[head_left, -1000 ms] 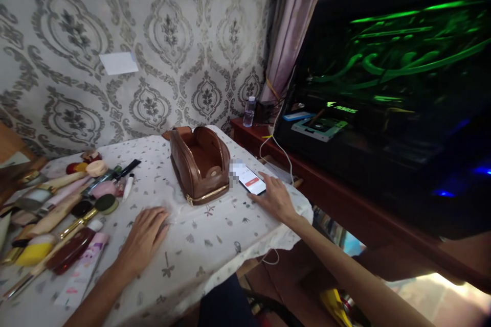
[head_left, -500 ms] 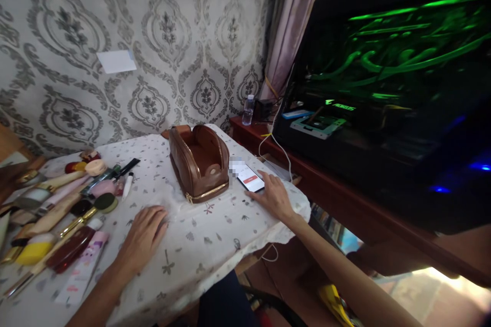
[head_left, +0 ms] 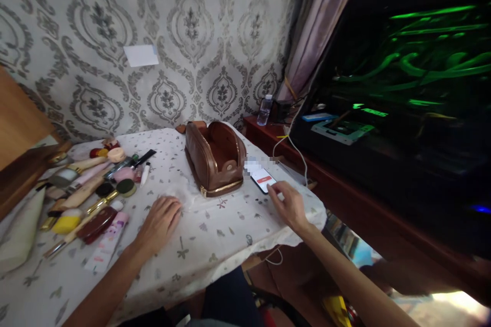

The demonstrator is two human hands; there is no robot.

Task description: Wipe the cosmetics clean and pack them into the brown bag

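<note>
Right hand (head_left: 290, 208) loosely curled at the near end of the phone (head_left: 264, 180), which lies just beyond its fingertips; cannot tell whether they grip it. Left hand (head_left: 159, 222) holds nothing, resting palm down on the patterned cloth (head_left: 222, 225), fingers relaxed. Unzipped brown bag (head_left: 199, 161) stands beyond and between both hands; cosmetics (head_left: 97, 224) lie left of the left hand.
</note>
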